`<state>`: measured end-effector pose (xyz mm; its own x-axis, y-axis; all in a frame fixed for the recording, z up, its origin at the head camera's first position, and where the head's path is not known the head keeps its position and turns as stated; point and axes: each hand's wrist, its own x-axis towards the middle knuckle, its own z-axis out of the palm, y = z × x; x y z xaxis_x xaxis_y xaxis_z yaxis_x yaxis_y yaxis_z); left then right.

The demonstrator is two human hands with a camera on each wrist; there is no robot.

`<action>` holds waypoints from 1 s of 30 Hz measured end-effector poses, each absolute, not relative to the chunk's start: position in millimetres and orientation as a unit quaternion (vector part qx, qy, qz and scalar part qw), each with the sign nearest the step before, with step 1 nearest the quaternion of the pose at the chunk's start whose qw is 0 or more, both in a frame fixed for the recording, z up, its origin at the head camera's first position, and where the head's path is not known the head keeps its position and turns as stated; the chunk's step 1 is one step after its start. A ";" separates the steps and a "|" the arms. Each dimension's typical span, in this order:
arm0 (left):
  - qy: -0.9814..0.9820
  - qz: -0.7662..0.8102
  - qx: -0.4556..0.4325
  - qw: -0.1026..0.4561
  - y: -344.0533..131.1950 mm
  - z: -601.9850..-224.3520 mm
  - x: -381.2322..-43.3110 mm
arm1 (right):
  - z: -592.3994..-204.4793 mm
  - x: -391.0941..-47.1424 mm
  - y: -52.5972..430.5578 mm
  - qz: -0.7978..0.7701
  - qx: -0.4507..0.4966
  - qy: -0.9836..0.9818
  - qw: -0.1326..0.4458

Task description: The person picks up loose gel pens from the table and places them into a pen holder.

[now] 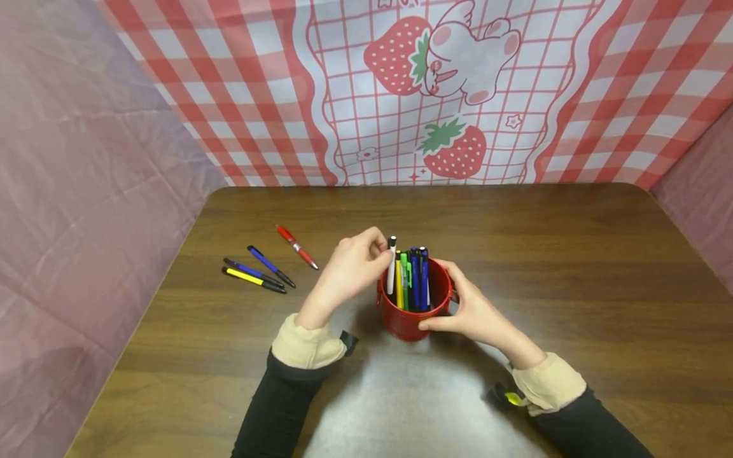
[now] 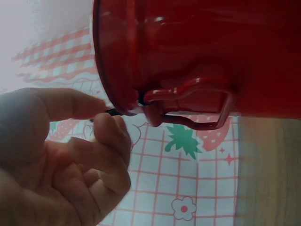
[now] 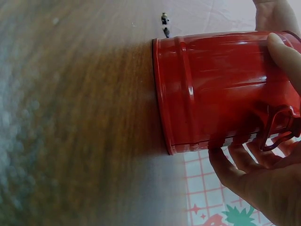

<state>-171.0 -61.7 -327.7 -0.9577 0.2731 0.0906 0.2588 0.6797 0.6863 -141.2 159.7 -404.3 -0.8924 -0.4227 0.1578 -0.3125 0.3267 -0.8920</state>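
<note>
A red metal bucket [image 1: 408,326] with small side handles stands on the table, holding several pens and markers, among them yellow, green and blue ones [image 1: 424,280]. My right hand [image 1: 478,312] grips the bucket from its right side, thumb in front and fingers round the back. In the right wrist view the thumb lies along the red wall [image 3: 221,80]. At the left rim my left hand [image 1: 355,267] pinches a white pen [image 1: 391,273] with a black end. The left wrist view shows thumb and index finger on its dark part [image 2: 113,112], the rest hidden by the bucket.
Left of the bucket lie a red pen [image 1: 296,247], a blue pen [image 1: 271,266], a dark blue pen [image 1: 252,271] and a yellow pen [image 1: 252,278] with black ends. Behind the wooden table [image 1: 515,222] hangs a checked strawberry cloth [image 1: 355,140].
</note>
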 end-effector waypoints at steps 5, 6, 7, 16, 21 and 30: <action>0.932 0.326 0.155 0.040 -59.8 -329.2 -170.7 | -405.4 -142.2 159.6 -0.535 -0.234 0.810 0.047; 0.933 0.322 0.156 0.042 -59.7 -329.4 -170.6 | -405.6 -142.5 159.7 -0.536 -0.235 0.810 0.047; 0.934 0.320 0.157 0.042 -59.5 -329.5 -170.5 | -405.8 -142.7 159.8 -0.535 -0.237 0.809 0.047; 0.931 0.327 0.152 0.059 -62.0 -327.6 -169.6 | -405.1 -141.7 159.8 -0.537 -0.235 0.809 0.045; 0.916 0.373 0.132 0.067 -75.0 -325.8 -174.3 | -405.3 -141.5 159.7 -0.536 -0.232 0.810 0.046; 0.915 0.400 -0.042 -0.027 -125.4 -362.5 -214.2 | -405.7 -142.3 160.7 -0.534 -0.227 0.812 0.053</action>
<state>-214.2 -125.4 -362.5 -0.9950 -0.0989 0.0156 -0.0557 0.6758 0.7350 -142.3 160.7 -405.7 -0.8913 -0.4257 0.1563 -0.3121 0.3258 -0.8924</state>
